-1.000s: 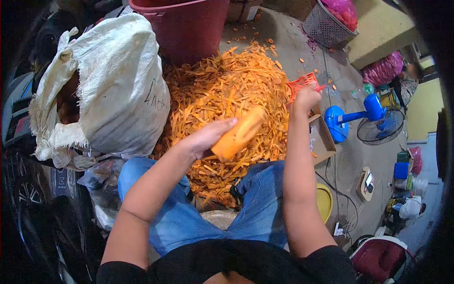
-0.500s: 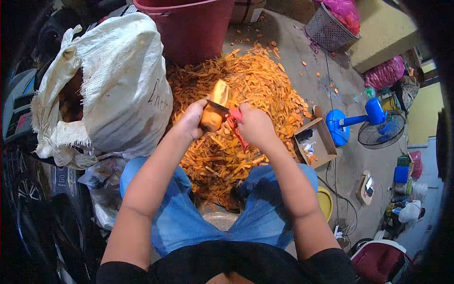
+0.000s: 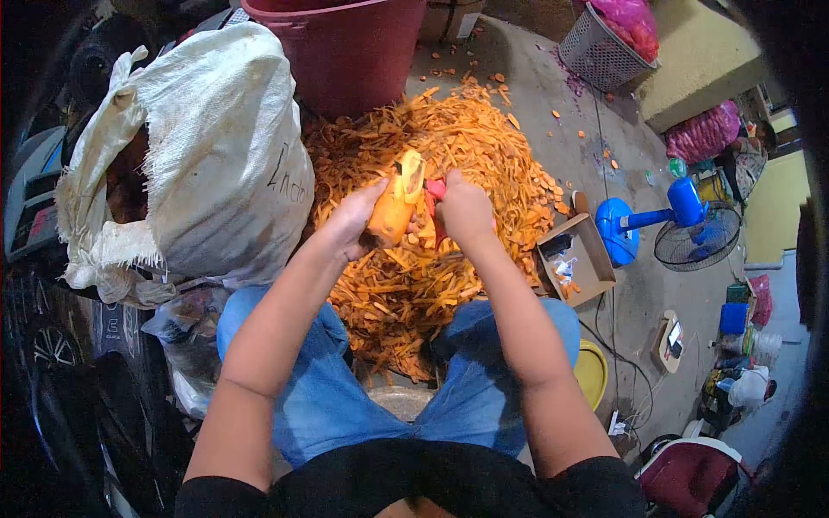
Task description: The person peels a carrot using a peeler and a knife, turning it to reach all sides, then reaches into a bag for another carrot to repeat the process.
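Observation:
My left hand [image 3: 358, 217] is wrapped round the lower left side of an orange root vegetable [image 3: 393, 211], whose upper end shows pale cut faces. In my right hand [image 3: 465, 209] is a red-handled knife [image 3: 433, 192], its dark blade partly hidden behind the vegetable's upper part. Something red also hangs below the handle, beside the right fingers. Both hands are over a large heap of orange peelings [image 3: 475, 147] on the floor.
A white woven sack [image 3: 220, 155] stands at the left, a red bin [image 3: 345, 60] behind the heap. On the right are an open cardboard box [image 3: 596, 259], a blue fan [image 3: 656, 220], a yellow lid [image 3: 590, 375] and a cable. A basket [image 3: 596, 52] stands farther back.
The knife has moved from across the vegetable's middle up to its upper end. The vegetable is tilted slightly more to the right, and my right hand has shifted a little up and left.

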Demonstrator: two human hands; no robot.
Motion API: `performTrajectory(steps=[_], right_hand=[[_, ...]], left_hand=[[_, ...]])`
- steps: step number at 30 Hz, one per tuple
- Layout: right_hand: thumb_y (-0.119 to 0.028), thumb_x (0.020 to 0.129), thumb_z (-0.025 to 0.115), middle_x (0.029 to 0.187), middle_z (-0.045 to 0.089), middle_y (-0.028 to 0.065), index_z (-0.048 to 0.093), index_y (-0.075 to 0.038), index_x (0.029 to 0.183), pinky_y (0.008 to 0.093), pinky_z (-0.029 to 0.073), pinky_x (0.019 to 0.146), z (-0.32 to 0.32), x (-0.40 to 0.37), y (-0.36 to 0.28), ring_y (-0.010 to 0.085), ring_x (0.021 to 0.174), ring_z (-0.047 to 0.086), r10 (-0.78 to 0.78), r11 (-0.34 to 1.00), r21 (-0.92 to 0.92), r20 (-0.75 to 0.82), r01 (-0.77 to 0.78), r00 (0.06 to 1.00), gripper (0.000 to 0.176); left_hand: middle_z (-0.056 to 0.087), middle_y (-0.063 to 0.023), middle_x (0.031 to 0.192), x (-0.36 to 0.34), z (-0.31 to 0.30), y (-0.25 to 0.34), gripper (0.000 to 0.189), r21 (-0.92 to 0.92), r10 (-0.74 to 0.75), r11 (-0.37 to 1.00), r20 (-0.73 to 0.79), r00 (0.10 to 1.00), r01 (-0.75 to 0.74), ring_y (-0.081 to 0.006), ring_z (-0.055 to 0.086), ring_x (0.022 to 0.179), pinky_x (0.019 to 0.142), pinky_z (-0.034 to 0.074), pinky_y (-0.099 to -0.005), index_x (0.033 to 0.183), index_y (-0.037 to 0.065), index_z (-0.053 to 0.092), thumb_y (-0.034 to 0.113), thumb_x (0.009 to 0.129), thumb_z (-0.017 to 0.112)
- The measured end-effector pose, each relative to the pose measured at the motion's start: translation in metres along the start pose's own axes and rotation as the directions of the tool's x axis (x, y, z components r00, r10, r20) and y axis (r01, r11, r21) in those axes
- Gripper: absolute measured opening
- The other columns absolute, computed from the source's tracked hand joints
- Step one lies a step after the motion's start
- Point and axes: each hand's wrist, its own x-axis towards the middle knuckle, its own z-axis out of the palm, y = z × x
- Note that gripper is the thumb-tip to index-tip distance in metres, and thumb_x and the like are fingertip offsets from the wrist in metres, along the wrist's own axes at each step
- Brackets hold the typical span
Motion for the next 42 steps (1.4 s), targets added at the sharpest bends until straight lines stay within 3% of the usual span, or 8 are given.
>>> performTrajectory(steps=[5, 8, 15, 20, 28, 30, 36, 42], right_hand=[[-0.016, 0.068, 0.05, 0.064, 0.056, 0.0149, 0.051, 0.002, 0.076, 0.0384, 0.044, 0.054, 0.008, 0.008, 0.025, 0.0312, 0.059, 0.055, 0.253, 0.963, 0.08, 0.052, -0.257, 0.966, 0.02], [-0.02, 0.067, 0.05, 0.07, 0.057, 0.0162, 0.057, 0.0, 0.077, 0.0385, 0.044, 0.06, 0.027, 0.016, 0.092, 0.032, 0.067, 0.056, 0.647, 0.758, 0.031, 0.083, -0.651, 0.758, 0.023], [-0.022, 0.068, 0.05, 0.071, 0.057, 0.0177, 0.054, 0.0, 0.076, 0.0395, 0.044, 0.061, -0.024, 0.007, 0.017, 0.0326, 0.069, 0.055, 0.396, 0.916, 0.068, 0.003, -0.396, 0.918, 0.023], [-0.019, 0.069, 0.049, 0.062, 0.055, 0.0182, 0.049, 0.0, 0.074, 0.0392, 0.044, 0.055, -0.037, -0.022, -0.03, 0.0319, 0.061, 0.055, 0.009, 0.999, 0.029, 0.223, -0.016, 0.975, 0.02], [-0.013, 0.065, 0.05, 0.061, 0.053, 0.0192, 0.045, 0.0, 0.075, 0.0412, 0.043, 0.055, -0.049, -0.038, -0.042, 0.0336, 0.059, 0.054, -0.034, 0.999, 0.02, 0.304, 0.03, 0.952, 0.017], [-0.024, 0.069, 0.053, 0.057, 0.054, 0.0149, 0.047, -0.001, 0.073, 0.0372, 0.044, 0.048, -0.043, -0.042, -0.04, 0.0281, 0.053, 0.056, -0.124, 0.99, -0.027, 0.264, 0.135, 0.957, 0.024], [-0.019, 0.069, 0.05, 0.057, 0.053, 0.0178, 0.046, -0.001, 0.073, 0.0397, 0.044, 0.05, -0.03, -0.034, -0.026, 0.0322, 0.054, 0.054, -0.054, 0.999, 0.013, 0.17, 0.052, 0.984, 0.019], [-0.023, 0.07, 0.05, 0.061, 0.055, 0.0171, 0.048, 0.0, 0.073, 0.0388, 0.045, 0.053, -0.018, -0.012, -0.003, 0.031, 0.058, 0.055, 0.128, 0.99, -0.07, 0.069, -0.123, 0.989, 0.023]], left_hand=[[0.054, -0.0132, 0.075, -0.022, 0.015, 0.0, 0.037, 0.06, -0.018, 0.998, -0.009, 1.0, 0.019, -0.0199, 0.055, 0.06, 0.053, 0.047, -0.0293, 0.1, 0.0, 0.042, 0.031, 0.086, 0.027], [0.054, -0.0133, 0.076, -0.019, 0.01, -0.006, 0.037, 0.087, -0.066, 0.994, -0.018, 0.998, 0.067, -0.0201, 0.055, 0.061, 0.052, 0.047, -0.0295, 0.101, 0.001, 0.042, 0.032, 0.086, 0.027], [0.053, -0.0113, 0.077, -0.001, -0.006, -0.002, 0.038, 0.026, -0.033, 0.999, -0.062, 0.998, 0.035, -0.0202, 0.055, 0.064, 0.051, 0.047, -0.0324, 0.097, 0.002, 0.043, 0.035, 0.085, 0.029], [0.054, -0.0084, 0.078, 0.008, -0.008, -0.005, 0.032, 0.005, 0.052, 0.999, -0.239, 0.97, -0.052, -0.0201, 0.055, 0.063, 0.053, 0.047, -0.0344, 0.094, 0.004, 0.046, 0.032, 0.084, 0.034], [0.055, -0.0052, 0.078, 0.017, -0.02, -0.012, 0.031, -0.141, -0.064, 0.989, -0.112, 0.992, 0.048, -0.0156, 0.054, 0.066, 0.059, 0.045, -0.0285, 0.099, 0.009, 0.046, 0.031, 0.085, 0.03], [0.055, -0.0052, 0.076, 0.018, -0.024, -0.009, 0.032, -0.115, -0.089, 0.989, 0.071, 0.993, 0.097, -0.0152, 0.054, 0.064, 0.057, 0.045, -0.0277, 0.096, 0.007, 0.047, 0.032, 0.085, 0.03], [0.056, -0.0058, 0.078, 0.012, -0.011, -0.014, 0.029, -0.122, 0.032, 0.992, -0.082, 0.996, -0.042, -0.0152, 0.056, 0.063, 0.055, 0.047, -0.0254, 0.098, 0.005, 0.046, 0.026, 0.085, 0.032], [0.055, -0.0067, 0.081, -0.019, 0.026, -0.008, 0.029, 0.096, -0.037, 0.994, -0.103, 0.994, 0.047, -0.0143, 0.055, 0.067, 0.058, 0.046, -0.0264, 0.099, 0.005, 0.045, 0.026, 0.085, 0.03]])
